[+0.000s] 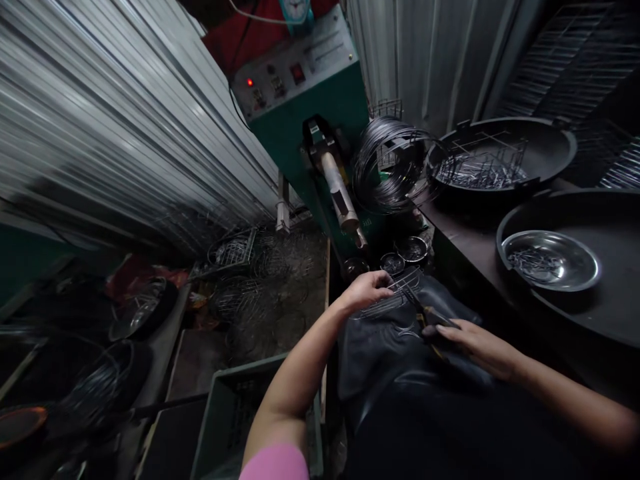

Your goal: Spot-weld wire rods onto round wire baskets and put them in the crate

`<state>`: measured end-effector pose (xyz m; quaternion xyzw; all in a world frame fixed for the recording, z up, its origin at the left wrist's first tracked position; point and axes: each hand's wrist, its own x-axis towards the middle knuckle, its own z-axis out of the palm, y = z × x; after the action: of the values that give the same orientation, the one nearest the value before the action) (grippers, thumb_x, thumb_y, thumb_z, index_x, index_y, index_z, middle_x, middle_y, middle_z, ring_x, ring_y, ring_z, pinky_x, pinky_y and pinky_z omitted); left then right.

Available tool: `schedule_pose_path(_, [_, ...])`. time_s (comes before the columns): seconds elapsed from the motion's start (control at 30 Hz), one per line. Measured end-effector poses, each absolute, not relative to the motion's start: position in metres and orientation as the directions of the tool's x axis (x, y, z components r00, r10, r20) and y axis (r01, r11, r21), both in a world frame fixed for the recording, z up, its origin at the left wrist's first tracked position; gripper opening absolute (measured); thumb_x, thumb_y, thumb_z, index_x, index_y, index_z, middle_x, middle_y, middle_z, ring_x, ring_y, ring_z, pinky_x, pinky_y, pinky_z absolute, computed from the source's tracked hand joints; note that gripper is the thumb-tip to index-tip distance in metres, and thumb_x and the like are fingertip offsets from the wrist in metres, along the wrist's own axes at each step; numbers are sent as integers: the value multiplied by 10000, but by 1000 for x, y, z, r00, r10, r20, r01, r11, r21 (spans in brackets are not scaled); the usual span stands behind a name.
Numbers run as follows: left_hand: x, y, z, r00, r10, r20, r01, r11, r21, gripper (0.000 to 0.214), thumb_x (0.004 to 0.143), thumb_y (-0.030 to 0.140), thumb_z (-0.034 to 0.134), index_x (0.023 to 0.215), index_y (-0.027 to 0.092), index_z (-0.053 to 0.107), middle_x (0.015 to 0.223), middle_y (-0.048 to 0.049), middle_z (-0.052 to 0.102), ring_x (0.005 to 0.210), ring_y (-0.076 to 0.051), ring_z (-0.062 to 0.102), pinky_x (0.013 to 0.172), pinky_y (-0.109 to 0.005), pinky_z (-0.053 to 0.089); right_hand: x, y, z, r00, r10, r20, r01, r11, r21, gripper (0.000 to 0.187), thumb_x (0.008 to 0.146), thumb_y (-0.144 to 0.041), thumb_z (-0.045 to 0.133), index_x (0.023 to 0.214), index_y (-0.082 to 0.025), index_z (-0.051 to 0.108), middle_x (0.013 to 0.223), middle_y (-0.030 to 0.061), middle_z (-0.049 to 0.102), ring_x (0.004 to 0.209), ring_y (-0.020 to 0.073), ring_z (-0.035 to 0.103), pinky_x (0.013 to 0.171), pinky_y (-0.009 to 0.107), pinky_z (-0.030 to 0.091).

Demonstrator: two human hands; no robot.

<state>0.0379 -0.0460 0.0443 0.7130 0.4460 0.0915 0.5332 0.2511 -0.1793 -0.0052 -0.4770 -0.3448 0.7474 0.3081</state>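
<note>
My left hand [369, 291] pinches the edge of a small wire rack [385, 305], which lies over the dark apron [373, 353] on my lap. In my right hand [475, 343] is a pair of pliers [429, 321] with dark and yellow handles. The jaws of the pliers point up and left, at the right side of the rack. Whether they grip a wire cannot be made out. Just beyond the rack stand small metal bowls [413, 249] on the machine's base.
A green machine [305, 107] with a lit red lamp stands ahead, its cylindrical arm [340, 193] pointing at me. A wire coil [387, 163] hangs beside it. To the right, large black pans [560, 143] and a steel bowl [583, 267] hold metal pieces. A green crate [215, 413] sits at lower left.
</note>
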Motion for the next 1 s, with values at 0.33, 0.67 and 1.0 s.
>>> schedule_pose_path(0.33, [43,-55,38,584,746,-320,677,-231,699,205,717,253,606,910,192,637,854,13,645,808,-142,553,737,-218,427,247,-169,0,-422,757,-499,-163,-604,-780,508,660,-567,689,967,-162,686,1037,101,657,1043,303,562,931,412,422])
schedule_pose_path(0.67, [45,-58,39,593,737,-324,686,-252,683,232,723,254,611,947,207,646,903,14,659,856,-150,562,774,-225,430,240,-166,-1,-407,786,-465,-166,-565,-808,592,668,-580,682,1076,-152,646,1103,111,630,1109,311,519,992,439,369])
schedule_pose_path(1.0, [40,-58,36,607,723,-329,659,-228,716,238,725,245,607,955,193,637,920,4,656,865,-149,559,784,-223,427,238,-167,-7,-401,803,-442,-141,-530,-836,569,702,-605,628,1060,-162,632,1052,98,633,1051,285,543,909,400,431])
